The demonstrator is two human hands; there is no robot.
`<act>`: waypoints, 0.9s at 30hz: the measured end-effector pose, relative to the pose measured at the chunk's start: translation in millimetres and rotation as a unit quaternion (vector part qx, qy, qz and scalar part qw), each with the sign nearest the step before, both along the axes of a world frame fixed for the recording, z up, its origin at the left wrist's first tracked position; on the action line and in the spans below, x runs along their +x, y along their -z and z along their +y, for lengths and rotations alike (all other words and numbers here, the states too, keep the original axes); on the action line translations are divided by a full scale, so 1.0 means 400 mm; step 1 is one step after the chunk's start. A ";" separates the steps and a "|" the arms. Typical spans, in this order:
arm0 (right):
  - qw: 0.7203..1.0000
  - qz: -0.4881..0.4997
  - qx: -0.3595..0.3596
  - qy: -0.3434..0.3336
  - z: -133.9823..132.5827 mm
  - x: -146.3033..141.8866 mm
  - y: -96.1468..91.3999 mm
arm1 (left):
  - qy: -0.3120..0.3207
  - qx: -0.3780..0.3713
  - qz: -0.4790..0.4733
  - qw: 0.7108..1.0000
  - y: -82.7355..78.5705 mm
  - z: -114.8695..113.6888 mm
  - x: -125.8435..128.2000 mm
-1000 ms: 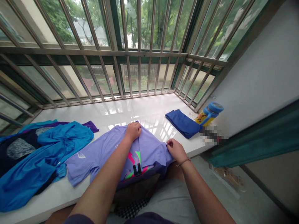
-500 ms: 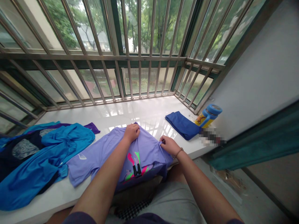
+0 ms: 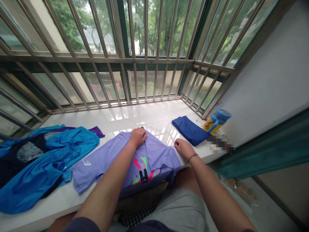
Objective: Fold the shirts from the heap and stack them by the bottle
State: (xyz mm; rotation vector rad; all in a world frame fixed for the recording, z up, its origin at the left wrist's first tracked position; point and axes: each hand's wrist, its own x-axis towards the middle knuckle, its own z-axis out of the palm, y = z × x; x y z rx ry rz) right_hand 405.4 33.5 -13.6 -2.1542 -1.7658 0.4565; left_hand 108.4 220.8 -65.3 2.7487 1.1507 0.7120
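A lilac T-shirt [image 3: 108, 158] with a pink and green print lies spread on the white windowsill [image 3: 145, 116], its lower part hanging over the front edge. My left hand [image 3: 138, 136] is closed on the cloth near the collar at the shirt's far edge. My right hand [image 3: 183, 148] pinches the shirt's right sleeve edge against the sill.
A heap of blue and dark clothes [image 3: 36, 161] lies at the left of the sill. A folded dark blue garment [image 3: 190, 129] sits at the right, beside a blue and yellow bottle [image 3: 216, 120] by the wall. Metal window bars [image 3: 145, 58] close the back and sides.
My right hand has moved a little to the right, pulling the sleeve outward and flatter. The left hand has stayed at the collar.
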 end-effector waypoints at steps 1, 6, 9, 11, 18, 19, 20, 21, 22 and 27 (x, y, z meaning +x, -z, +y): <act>1.000 -0.011 0.011 0.010 -0.015 -0.015 -0.001 | -0.003 0.000 -0.001 1.000 0.001 0.000 0.000; 0.993 -0.040 0.041 -0.102 -0.129 -0.116 0.007 | -0.011 -0.003 -0.005 1.000 0.008 0.004 0.001; 0.986 -0.063 0.022 -0.150 -0.177 -0.146 0.024 | -0.014 -0.007 -0.006 1.000 0.008 0.005 0.002; 0.985 -0.061 0.009 -0.159 -0.186 -0.145 0.031 | -0.018 -0.009 -0.005 1.000 0.006 0.005 0.002; 0.989 -0.033 0.076 -0.123 -0.174 -0.111 -0.004 | -0.019 -0.011 0.002 1.000 -0.001 -0.001 0.003; 0.990 -0.034 0.093 -0.100 -0.176 -0.107 -0.008 | -0.019 -0.011 0.004 1.000 -0.002 -0.001 0.002; 0.991 -0.038 0.105 -0.074 -0.179 -0.104 -0.010 | -0.019 -0.010 0.006 1.000 -0.003 -0.001 0.003; 0.992 -0.045 0.109 -0.049 -0.184 -0.101 -0.008 | -0.019 -0.010 0.009 1.000 -0.004 -0.001 0.003; 0.993 -0.054 0.104 -0.031 -0.190 -0.100 -0.004 | -0.019 -0.010 0.012 1.000 -0.007 -0.001 0.005; 0.992 -0.117 0.052 -0.017 -0.224 -0.115 0.041 | -0.031 -0.012 0.035 0.999 -0.024 -0.026 0.012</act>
